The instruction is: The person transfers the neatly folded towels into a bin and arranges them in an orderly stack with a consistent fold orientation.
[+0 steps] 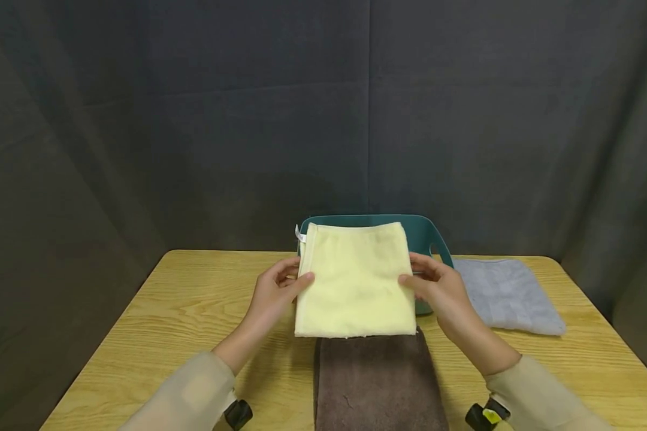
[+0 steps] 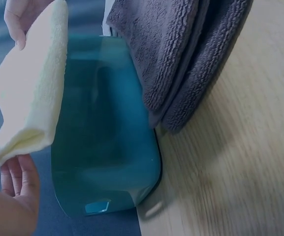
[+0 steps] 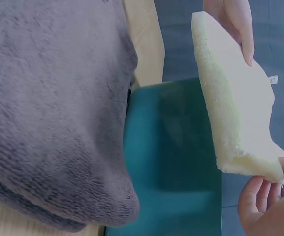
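The folded yellow towel [image 1: 356, 281] hangs in the air above the teal plastic basket [image 1: 434, 236], whose inside looks bare in the wrist views; the left hand [image 1: 275, 293] pinches its left edge, the right hand [image 1: 437, 287] its right edge, thumbs on top, fingers beneath; a folded brown towel [image 1: 377, 383] lies just before the basket, a grey one [image 1: 509, 296] beside it on the wooden table [image 1: 167, 311].

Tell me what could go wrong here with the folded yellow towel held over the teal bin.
Both hands, left hand and right hand, hold the yellow towel only at its side edges, so its fold may sag open. It looks about as wide as the teal bin, so it might catch the rim.
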`<action>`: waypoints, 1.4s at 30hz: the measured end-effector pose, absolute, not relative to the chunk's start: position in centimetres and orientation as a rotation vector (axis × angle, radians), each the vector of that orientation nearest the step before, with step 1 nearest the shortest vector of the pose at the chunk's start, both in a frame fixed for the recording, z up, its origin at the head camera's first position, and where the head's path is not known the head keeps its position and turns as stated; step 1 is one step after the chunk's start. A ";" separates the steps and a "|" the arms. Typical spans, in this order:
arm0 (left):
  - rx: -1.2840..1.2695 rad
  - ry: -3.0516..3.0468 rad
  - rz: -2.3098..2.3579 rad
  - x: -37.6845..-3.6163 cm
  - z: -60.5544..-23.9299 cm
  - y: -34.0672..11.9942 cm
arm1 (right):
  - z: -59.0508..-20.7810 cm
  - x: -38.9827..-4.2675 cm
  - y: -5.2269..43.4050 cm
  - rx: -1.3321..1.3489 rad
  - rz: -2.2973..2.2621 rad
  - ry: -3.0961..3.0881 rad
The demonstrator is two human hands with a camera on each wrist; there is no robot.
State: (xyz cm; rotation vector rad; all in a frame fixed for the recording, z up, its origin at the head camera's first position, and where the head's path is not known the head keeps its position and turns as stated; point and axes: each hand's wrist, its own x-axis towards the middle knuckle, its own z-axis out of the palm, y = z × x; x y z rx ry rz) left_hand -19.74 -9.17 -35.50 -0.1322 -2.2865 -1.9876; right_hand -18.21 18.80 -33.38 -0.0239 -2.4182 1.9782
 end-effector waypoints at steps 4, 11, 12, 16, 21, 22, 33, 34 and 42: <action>-0.128 -2.272 -1.986 -20.3 -35.4 -8.9 | -33.1 -18.8 18.9 -0.033 1.987 -2.410; -0.178 -2.277 -1.965 -21.1 -34.8 -8.7 | -32.7 -19.7 19.1 -0.035 1.978 -2.420; -0.184 -2.279 -1.957 -21.2 -34.8 -8.7 | -32.6 -19.8 19.1 -0.041 1.975 -2.422; -0.196 -2.295 -1.939 -21.6 -34.5 -8.6 | -32.3 -20.3 19.1 -0.067 1.963 -2.420; -0.196 -2.305 -1.920 -22.2 -34.2 -8.5 | -31.8 -21.0 19.1 -0.097 1.964 -2.422; -0.196 -2.307 -1.910 -22.3 -34.1 -8.5 | -31.8 -21.1 19.1 -0.101 1.966 -2.422; -0.154 -2.276 -1.929 -23.9 -33.4 -7.9 | -31.1 -22.7 19.1 -0.123 1.966 -2.443; -0.143 -2.276 -1.930 -24.0 -33.4 -7.9 | -31.0 -22.8 19.1 -0.123 1.967 -2.444; -0.105 -2.251 -1.942 -25.1 -33.2 -7.5 | -30.8 -24.0 19.2 -0.089 1.937 -2.441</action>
